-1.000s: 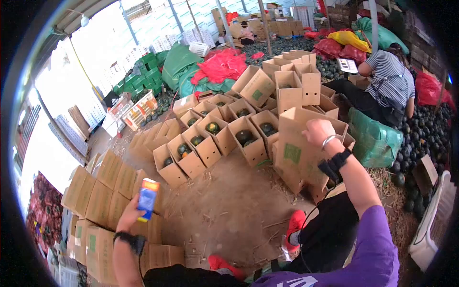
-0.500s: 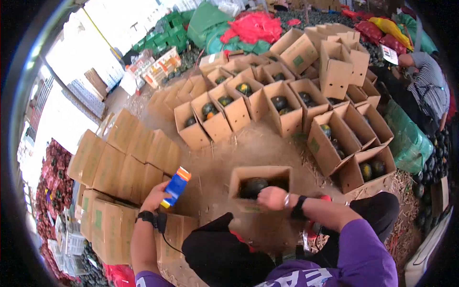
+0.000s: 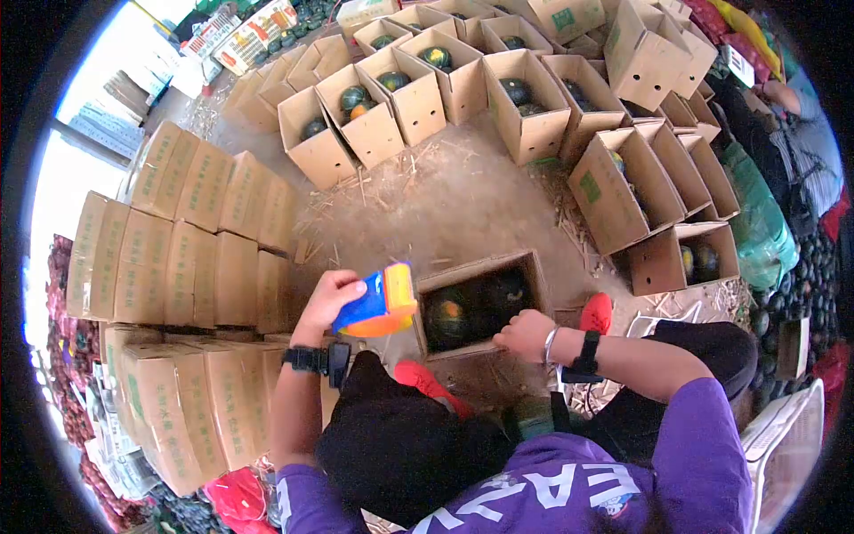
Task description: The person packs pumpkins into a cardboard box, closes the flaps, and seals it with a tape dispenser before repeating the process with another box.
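My left hand (image 3: 331, 301) is closed around a blue-and-yellow tape dispenser (image 3: 372, 304), held up just left of an open cardboard box (image 3: 473, 272). Inside that box lie dark green squashes, one with an orange patch (image 3: 449, 319); the box's right side is in deep shadow. At the box's near right rim, my right hand (image 3: 527, 336) has its fingers curled over the cardboard edge. The box sits on the ground in front of my feet, slightly turned.
Closed cardboard boxes (image 3: 191, 254) are stacked on the left. Open boxes of squashes (image 3: 378, 129) stand in rows ahead and to the right. A white plastic crate (image 3: 783, 436) is at the right edge. Another person (image 3: 805, 133) is at the far right.
My right hand has shifted from above the squash to the box's near rim. The box now sits more turned. The tape dispenser has swung round, and my view has tipped downward.
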A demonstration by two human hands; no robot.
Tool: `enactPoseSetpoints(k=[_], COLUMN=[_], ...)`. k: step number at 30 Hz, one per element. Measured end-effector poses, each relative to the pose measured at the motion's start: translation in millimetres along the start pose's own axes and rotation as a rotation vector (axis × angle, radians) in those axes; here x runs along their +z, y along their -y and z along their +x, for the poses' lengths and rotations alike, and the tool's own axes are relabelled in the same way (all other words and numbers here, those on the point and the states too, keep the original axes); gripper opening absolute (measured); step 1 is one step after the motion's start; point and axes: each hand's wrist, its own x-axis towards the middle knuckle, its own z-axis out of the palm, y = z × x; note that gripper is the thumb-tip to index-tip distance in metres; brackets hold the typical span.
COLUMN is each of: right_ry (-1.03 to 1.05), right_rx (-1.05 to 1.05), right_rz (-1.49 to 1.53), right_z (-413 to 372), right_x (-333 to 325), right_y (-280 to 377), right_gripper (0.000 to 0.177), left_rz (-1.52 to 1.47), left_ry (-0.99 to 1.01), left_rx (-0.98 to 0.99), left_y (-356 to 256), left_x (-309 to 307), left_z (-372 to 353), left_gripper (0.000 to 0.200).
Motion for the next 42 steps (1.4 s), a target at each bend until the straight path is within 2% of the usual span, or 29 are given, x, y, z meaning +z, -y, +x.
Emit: enactPoseSetpoints(k=[3, 5, 8, 9, 10, 11, 12, 13, 15, 17, 19, 21, 23, 24, 27, 28, 31, 32, 35, 37, 40, 41, 42], right_ry=[0.062, 0.084, 0.171, 0.202, 0.335, 0.137, 0.062, 0.151, 0.380, 0.415, 0.416, 0.341, 0.065, -0.053, 0.358, 0.399, -0.131, -0.343, 0.169, 0.199, 0.283, 0.165, -0.148], right_rx=[0.040, 0.025, -0.042, -0.067, 0.079, 0.112, 0.206, 0.249, 0.341, 0.332, 0.431, 0.651, 0.799, 0.782, 0.680, 0.674, 0.234, 0.203, 0.376, 0.381, 0.403, 0.443, 0.470], right_rz=[-0.053, -0.058, 0.434, 0.590, 0.443, 0.364, 0.348, 0.367, 0.537, 0.573, 0.817, 1.265, 1.492, 1.333, 0.355, 0.204, 0.042, -0.145, 0.038, 0.014, 0.002, 0.055, 0.161], right_z=[-8, -15, 0, 15, 40, 62, 86, 110, 126, 134, 122, 95, 88, 83, 88, 85, 76, 81, 110, 110, 99, 84, 64], right_x=[-24, -31, -47, -55, -69, -67, -49, -29, -36, -7, 0, -25, -20, -21, -44, -59, -31, -24, -40, -44, -60, -63, -66], right_y=[-15, -25, -25, -26, -20, -15, -13, -10, 6, 2, -4, -14, -30, -33, -32, -18, -15, -6, -15, -16, -17, -25, -30], right_gripper=[0.015, 0.018, 0.023, 0.024, 0.030, 0.035, 0.033, 0.044, 0.053, 0.055, 0.054, 0.051, 0.051, 0.052, 0.056, 0.053, 0.065, 0.042, 0.043, 0.041, 0.038, 0.036, 0.031], left_rz=[-0.011, -0.119, -0.301, -0.271, -0.241, -0.209, -0.229, -0.251, -0.293, -0.295, -0.327, -0.371, -0.424, -0.431, -0.465, -0.478, -0.477, -0.465, -0.392, -0.360, -0.283, -0.249, -0.235], left_ry=[-0.080, -0.160, -0.108, -0.103, -0.096, -0.089, -0.106, -0.119, -0.150, -0.152, -0.152, -0.144, -0.182, -0.187, -0.177, -0.172, -0.194, -0.199, -0.184, -0.161, -0.136, -0.113, -0.126], left_rx=[0.033, 0.050, -0.033, -0.003, 0.025, 0.053, 0.041, 0.032, 0.014, -0.009, -0.020, -0.009, -0.006, 0.005, 0.056, 0.069, 0.102, 0.108, 0.140, 0.166, 0.225, 0.224, 0.228], left_y=[15, 23, 52, 59, 65, 69, 73, 75, 78, 89, 98, 103, 112, 113, 106, 97, 91, 89, 77, 66, 39, 37, 41], left_x=[18, 28, 24, 26, 29, 32, 34, 35, 34, 34, 40, 42, 43, 41, 35, 32, 25, 22, 20, 23, 28, 27, 27], left_z=[-12, -22, -33, -34, -35, -37, -39, -42, -47, -50, -55, -54, -54, -54, -55, -58, -65, -67, -62, -54, -41, -37, -32], left_gripper=[0.036, 0.036, 0.036, 0.037, 0.037, 0.037, 0.037, 0.037, 0.036, 0.037, 0.037, 0.037, 0.038, 0.039, 0.042, 0.043, 0.045, 0.045, 0.045, 0.044, 0.033, 0.030, 0.026])
